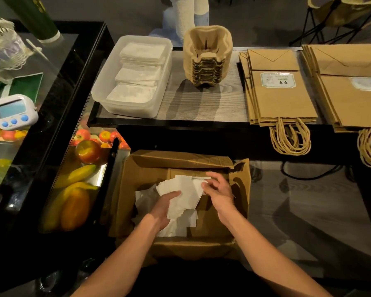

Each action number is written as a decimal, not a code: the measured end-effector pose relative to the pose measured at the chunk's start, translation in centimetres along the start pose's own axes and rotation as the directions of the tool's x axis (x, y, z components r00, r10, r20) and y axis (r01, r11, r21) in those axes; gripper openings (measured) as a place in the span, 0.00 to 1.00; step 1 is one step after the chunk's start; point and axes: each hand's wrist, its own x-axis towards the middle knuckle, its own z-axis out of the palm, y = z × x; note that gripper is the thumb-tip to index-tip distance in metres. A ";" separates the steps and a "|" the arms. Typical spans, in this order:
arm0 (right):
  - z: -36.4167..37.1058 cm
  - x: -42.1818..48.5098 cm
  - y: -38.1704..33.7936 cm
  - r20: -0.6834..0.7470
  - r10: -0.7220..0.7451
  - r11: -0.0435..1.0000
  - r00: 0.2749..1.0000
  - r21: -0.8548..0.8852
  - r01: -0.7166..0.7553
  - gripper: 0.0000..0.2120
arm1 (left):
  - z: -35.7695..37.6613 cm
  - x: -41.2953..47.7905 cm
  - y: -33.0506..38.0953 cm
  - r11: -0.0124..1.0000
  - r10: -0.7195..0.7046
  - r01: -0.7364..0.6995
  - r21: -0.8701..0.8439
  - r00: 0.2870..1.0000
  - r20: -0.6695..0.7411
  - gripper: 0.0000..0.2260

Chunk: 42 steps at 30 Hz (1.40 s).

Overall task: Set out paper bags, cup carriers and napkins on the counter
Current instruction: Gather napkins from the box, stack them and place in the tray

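A fanned stack of napkins (185, 189) is held over the open box (180, 160) below the bench (201, 103), its long axis slanting from near-left to far-right. Both forearms reach forward into the box. The left hand (163, 207) grips the stack's near-left end, thumb on top and fingers curled beneath. The right hand (220, 190) pinches the far-right corner, its fingers bent over the edge. More napkins lie loose in the box.

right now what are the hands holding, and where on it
A stack of white napkins over the cardboard box. The left hand grips its lower left edge, thumb on top. The right hand pinches the right edge with its fingers.
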 end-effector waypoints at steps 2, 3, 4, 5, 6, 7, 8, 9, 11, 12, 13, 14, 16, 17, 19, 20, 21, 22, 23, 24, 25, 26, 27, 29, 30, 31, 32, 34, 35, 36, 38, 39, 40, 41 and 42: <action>0.2 -0.1 -0.1 0.002 -0.001 0.999 1.000 0.037 0.001 0.19 | 0.1 0.0 0.1 1.000 0.002 -0.002 -0.003 1.000 -0.003 0.17; 0.3 -0.1 0.0 0.003 0.023 0.998 1.000 0.057 -0.023 0.19 | 0.2 -0.1 0.1 1.000 -0.001 0.001 -0.007 1.000 0.001 0.15; 0.5 -0.1 0.1 0.004 0.067 0.995 0.998 0.076 -0.068 0.20 | 0.2 0.0 0.1 1.000 -0.004 0.004 -0.008 1.000 0.005 0.15; 0.8 -0.1 0.0 0.002 0.127 0.987 0.992 0.099 -0.127 0.21 | 0.2 0.0 0.1 1.000 -0.008 0.008 -0.010 1.000 0.008 0.14; 1.0 -0.2 0.0 0.000 0.189 0.972 0.982 0.141 -0.187 0.21 | 0.2 0.0 0.1 1.000 -0.006 0.006 -0.016 1.000 0.017 0.15; 1.1 -0.3 -0.1 -0.003 0.248 0.948 0.969 0.208 -0.242 0.22 | 0.2 -0.1 0.2 1.000 -0.003 0.004 -0.028 1.000 0.026 0.16; 1.2 -0.4 -0.2 0.003 0.287 0.918 0.958 0.284 -0.276 0.22 | 0.2 -0.1 0.2 0.999 0.004 -0.003 -0.039 1.000 0.030 0.17; 1.1 -0.5 -0.2 0.015 0.295 0.898 0.955 0.339 -0.282 0.21 | 0.1 -0.2 0.2 0.999 0.011 -0.010 -0.050 1.000 0.027 0.17; 0.8 -0.7 -0.3 0.032 0.212 0.923 0.977 0.321 -0.211 0.18 | 0.1 -0.2 0.2 0.997 0.027 -0.026 -0.077 1.000 0.008 0.15; 0.7 -0.8 -0.4 0.044 0.149 0.950 0.988 0.272 -0.156 0.18 | -0.1 -0.2 0.2 0.995 0.037 -0.037 -0.093 0.999 -0.005 0.15; 0.6 -1.0 -0.9 0.058 0.094 0.971 0.994 0.214 -0.104 0.18 | -0.3 0.1 0.1 0.994 0.046 -0.048 -0.097 0.999 -0.021 0.15; 0.4 -1.1 -1.5 0.077 0.051 0.984 0.996 0.166 -0.064 0.18 | -0.5 0.4 -0.1 0.995 0.054 -0.056 -0.085 0.998 -0.036 0.17; 0.3 -1.3 -2.7 0.153 0.005 0.988 0.988 0.152 -0.028 0.17 | -0.4 0.3 -0.1 0.995 0.066 -0.070 -0.071 0.996 -0.055 0.21; 0.2 -1.3 -3.3 0.209 -0.004 0.984 0.978 0.173 -0.033 0.17 | -0.1 0.1 0.0 0.995 0.067 -0.070 -0.066 0.996 -0.058 0.25; 0.3 -1.5 -4.0 0.307 -0.016 0.980 0.951 0.193 -0.046 0.16 | 0.1 0.3 0.0 0.996 0.065 -0.067 -0.058 0.997 -0.040 0.32; 0.5 -1.4 -4.0 0.316 -0.021 0.986 0.948 0.162 -0.032 0.16 | 0.4 0.2 0.1 0.996 0.071 -0.072 -0.062 0.997 -0.018 0.30; 0.9 -1.4 -4.1 0.294 -0.031 0.994 0.955 0.108 -0.001 0.16 | 0.7 -0.1 0.3 0.994 0.085 -0.084 -0.070 0.996 0.007 0.24; 1.3 -1.2 -3.9 0.252 -0.045 0.999 0.967 0.033 0.038 0.16 | 0.8 -0.2 0.4 0.992 0.094 -0.092 -0.083 0.995 0.029 0.19; 1.7 -1.1 -3.8 0.208 -0.060 0.996 0.976 -0.045 0.071 0.16 | 1.0 -0.4 0.5 0.991 0.099 -0.093 -0.100 0.994 0.051 0.15; 1.8 -0.9 -3.3 0.185 -0.077 0.987 0.980 -0.125 0.101 0.16 | 1.1 -0.5 0.6 0.988 0.103 -0.094 -0.119 0.993 0.065 0.13; 1.9 -0.8 -2.9 0.176 -0.098 0.970 0.979 -0.204 0.134 0.15 | 1.2 -0.6 0.7 0.985 0.103 -0.091 -0.146 0.992 0.071 0.11; 1.9 -0.7 -2.4 0.175 -0.126 0.948 0.977 -0.269 0.170 0.15 | 1.3 -0.7 0.7 0.983 0.100 -0.088 -0.162 0.993 0.068 0.13; 2.0 -0.8 -2.1 0.173 -0.152 0.935 0.973 -0.295 0.199 0.14 | 1.2 -0.8 0.8 0.983 0.094 -0.080 -0.165 0.992 0.080 0.15; 2.0 -0.7 -1.4 0.131 -0.181 0.949 0.975 -0.235 0.208 0.15 | 1.0 -0.4 0.6 0.989 0.093 -0.078 -0.125 0.989 0.119 0.21; 2.1 -0.7 -1.2 0.091 -0.176 0.964 0.980 -0.183 0.190 0.16 | 0.9 -0.4 0.5 0.993 0.093 -0.083 -0.088 0.988 0.120 0.23; 2.3 -0.8 -1.1 0.048 -0.158 0.980 0.986 -0.117 0.163 0.16 | 0.8 -0.2 0.4 0.994 0.093 -0.086 -0.060 0.989 0.113 0.24; 2.4 -0.8 -0.9 0.002 -0.123 0.991 0.992 -0.051 0.123 0.17 | 0.7 0.0 0.2 0.995 0.093 -0.088 -0.049 0.989 0.111 0.25; 2.8 -0.5 -0.4 -0.040 0.005 0.997 0.999 0.072 -0.002 0.19 | 0.5 0.1 0.0 0.996 0.082 -0.076 -0.054 0.990 0.116 0.24; 3.0 -0.6 -0.4 -0.035 0.094 0.987 0.995 0.133 -0.089 0.22 | 0.4 0.2 0.0 0.996 0.076 -0.069 -0.058 0.990 0.120 0.23; 3.0 -0.5 -0.1 -0.009 0.196 0.962 0.981 0.195 -0.190 0.25 | 0.5 0.2 -0.1 0.996 0.073 -0.066 -0.060 0.990 0.120 0.23; 3.1 -0.4 0.1 0.101 0.332 0.898 0.938 0.272 -0.347 0.33 | 0.6 0.1 -0.1 0.997 0.070 -0.064 -0.054 0.990 0.119 0.22; 3.0 -0.3 0.3 0.117 0.339 0.895 0.933 0.265 -0.358 0.34 | 0.7 -0.1 -0.1 0.997 0.070 -0.065 -0.048 0.990 0.124 0.21; 2.8 -0.3 0.3 0.090 0.312 0.919 0.946 0.223 -0.325 0.32 | 0.7 -0.3 -0.1 0.996 0.076 -0.070 -0.047 0.989 0.124 0.21; 2.7 -0.4 0.2 0.039 0.271 0.945 0.962 0.178 -0.274 0.29 | 0.6 -0.3 -0.2 0.996 0.082 -0.076 -0.051 0.990 0.117 0.22; 2.4 -0.4 0.2 -0.001 0.221 0.968 0.975 0.126 -0.219 0.26 | 0.5 -0.2 -0.3 0.995 0.087 -0.081 -0.057 0.990 0.110 0.23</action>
